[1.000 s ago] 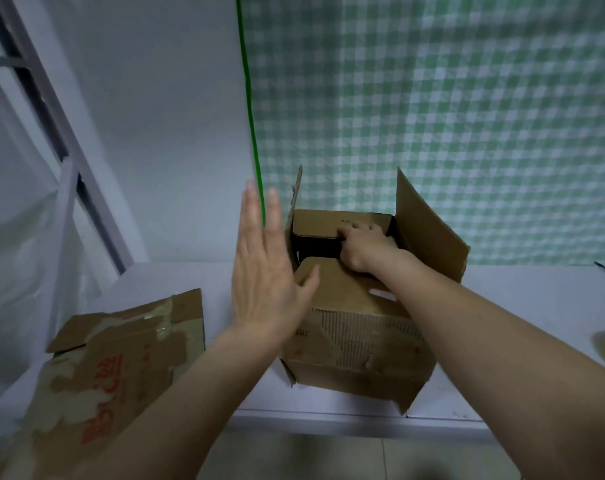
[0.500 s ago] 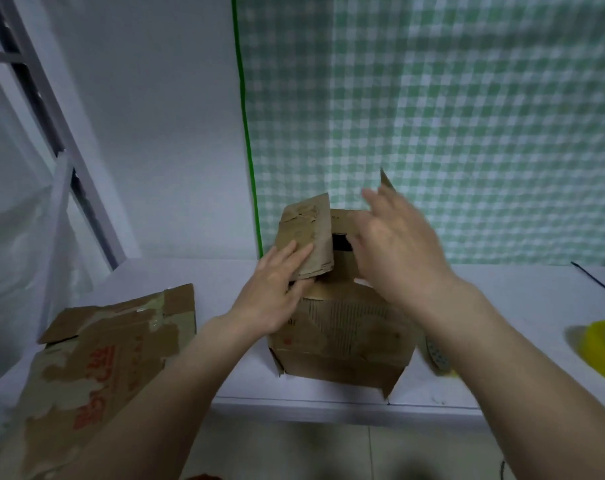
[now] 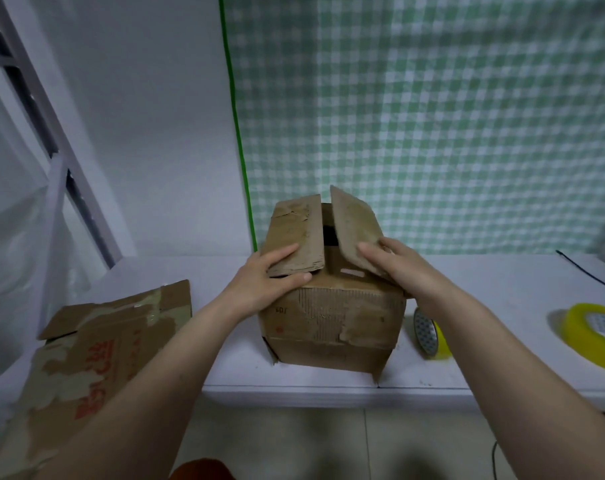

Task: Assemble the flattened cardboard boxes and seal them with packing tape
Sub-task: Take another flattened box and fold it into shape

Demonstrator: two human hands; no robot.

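Observation:
A worn brown cardboard box (image 3: 332,327) stands upright on the white table (image 3: 501,341), near its front edge. Its two long top flaps slope inward, with a dark gap left between them. My left hand (image 3: 263,282) presses the left flap (image 3: 297,237) down, fingers on top and thumb along the flap's near edge. My right hand (image 3: 394,268) lies with straight fingers on the right flap (image 3: 356,230). A flattened cardboard box (image 3: 86,348) with red print lies at the table's left end. A yellow tape roll (image 3: 430,332) stands on edge just right of the box.
A second, larger yellow tape roll (image 3: 595,332) lies at the right edge. A green checked curtain (image 3: 432,116) hangs behind the table. A white metal frame (image 3: 51,168) with plastic sheeting stands at the left. A thin black cable (image 3: 585,271) crosses the table's far right.
Both side flaps have been folded inward over the box's top. My right hand came out of the box onto the right flap; my left hand pushed the left flap down.

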